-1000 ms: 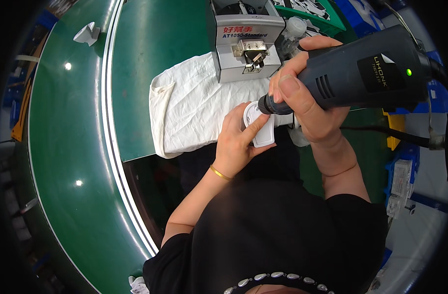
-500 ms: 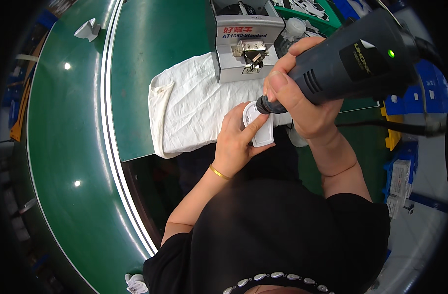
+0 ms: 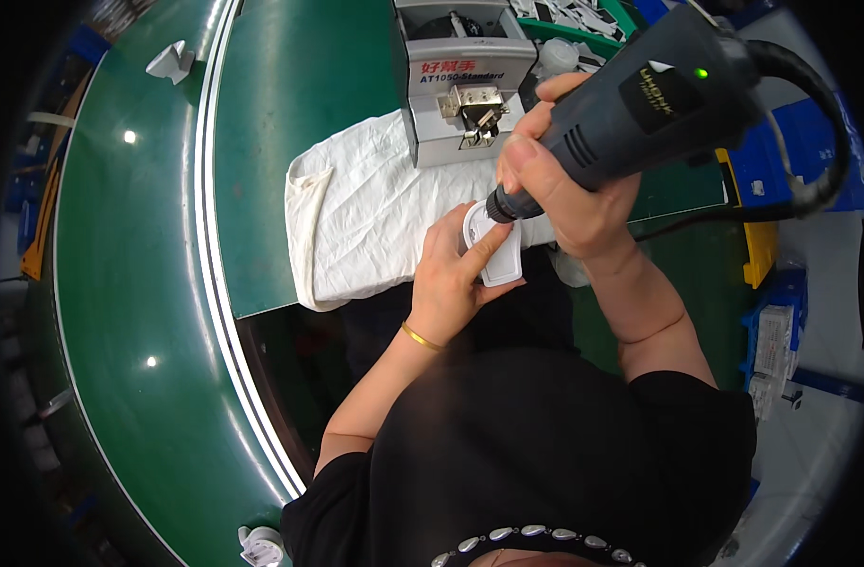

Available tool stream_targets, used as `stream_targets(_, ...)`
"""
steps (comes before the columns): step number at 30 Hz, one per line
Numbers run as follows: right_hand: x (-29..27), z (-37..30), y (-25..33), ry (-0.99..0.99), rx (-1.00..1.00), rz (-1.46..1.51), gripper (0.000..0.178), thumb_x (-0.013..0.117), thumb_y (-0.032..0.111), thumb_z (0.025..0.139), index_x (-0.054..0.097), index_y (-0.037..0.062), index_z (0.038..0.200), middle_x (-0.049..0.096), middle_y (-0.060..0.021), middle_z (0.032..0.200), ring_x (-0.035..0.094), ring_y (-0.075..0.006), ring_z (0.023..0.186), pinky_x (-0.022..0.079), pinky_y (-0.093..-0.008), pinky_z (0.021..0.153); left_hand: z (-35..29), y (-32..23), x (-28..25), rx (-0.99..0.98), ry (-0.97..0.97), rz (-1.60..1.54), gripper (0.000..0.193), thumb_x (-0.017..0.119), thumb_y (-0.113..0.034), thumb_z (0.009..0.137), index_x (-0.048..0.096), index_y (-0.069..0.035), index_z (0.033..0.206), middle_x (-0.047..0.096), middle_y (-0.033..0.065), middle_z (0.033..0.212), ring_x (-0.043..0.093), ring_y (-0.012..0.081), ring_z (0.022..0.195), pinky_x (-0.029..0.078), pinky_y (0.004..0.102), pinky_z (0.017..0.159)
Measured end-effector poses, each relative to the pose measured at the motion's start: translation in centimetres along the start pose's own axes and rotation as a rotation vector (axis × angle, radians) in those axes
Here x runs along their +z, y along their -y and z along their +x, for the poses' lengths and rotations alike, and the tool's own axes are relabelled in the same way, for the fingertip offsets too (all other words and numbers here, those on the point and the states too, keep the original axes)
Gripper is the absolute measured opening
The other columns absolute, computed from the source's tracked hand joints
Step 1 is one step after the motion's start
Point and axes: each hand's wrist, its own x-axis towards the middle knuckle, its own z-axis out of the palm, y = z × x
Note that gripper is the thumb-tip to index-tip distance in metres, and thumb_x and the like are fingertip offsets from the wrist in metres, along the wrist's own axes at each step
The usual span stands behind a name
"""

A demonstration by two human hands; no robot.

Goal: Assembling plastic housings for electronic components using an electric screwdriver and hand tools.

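Observation:
My left hand (image 3: 448, 276) is closed round a small white plastic housing (image 3: 504, 257), round at its far end and squared off nearer me. In my right hand (image 3: 574, 194) is a dark grey electric screwdriver (image 3: 630, 104) with a lit green lamp, slanting down to the left. Its ribbed nose meets the rounded end of the housing, close to my left thumb. The bit's tip is hidden. Beneath and beyond my left hand lies a white cloth (image 3: 361, 203) on the bench edge.
Past the cloth stands a grey screw feeder (image 3: 470, 94). A green bin of small parts (image 3: 583, 19) is behind it. Along the left runs a green conveyor (image 3: 120, 283) carrying a white part (image 3: 172, 61) and another white piece (image 3: 262, 546). Blue bins (image 3: 815, 156) line the right.
The screwdriver and my right hand have shifted slightly left and tilted a little steeper. The housing stays in my left hand, moved slightly left in the picture.

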Motion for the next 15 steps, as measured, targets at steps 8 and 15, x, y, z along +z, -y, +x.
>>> stream_targets(8, -4.9, 0.6, 0.3, -0.280, -0.085, 0.256, 0.047, 0.060, 0.003, 0.091, 0.039, -0.0052, 0.131, 0.060, -0.0115, 0.078, 0.060, -0.0206, 0.067, 0.053, -0.0401, 0.070, 0.5, -0.9, -0.4, -0.093, 0.045, 0.003, 0.074, 0.088, -0.031, 0.064, 0.063, -0.018, 0.132, 0.054, 0.0218, 0.129, 0.055, 0.0402, 0.113, 0.049, 0.0442, 0.095)
stream_targets(15, -20.5, 1.0, -3.9, -0.700, 0.329, -0.069, 0.033, 0.081, 0.008, 0.082, 0.056, 0.0024, 0.103, 0.063, -0.0099, 0.087, 0.065, -0.0188, 0.066, 0.055, -0.0337, 0.057, 0.8, -1.2, -1.0, 0.004, 0.126, 0.077, 0.077, 0.090, -0.020, 0.060, 0.063, -0.023, 0.132, 0.050, 0.0199, 0.135, 0.050, 0.0390, 0.120, 0.047, 0.0434, 0.099)
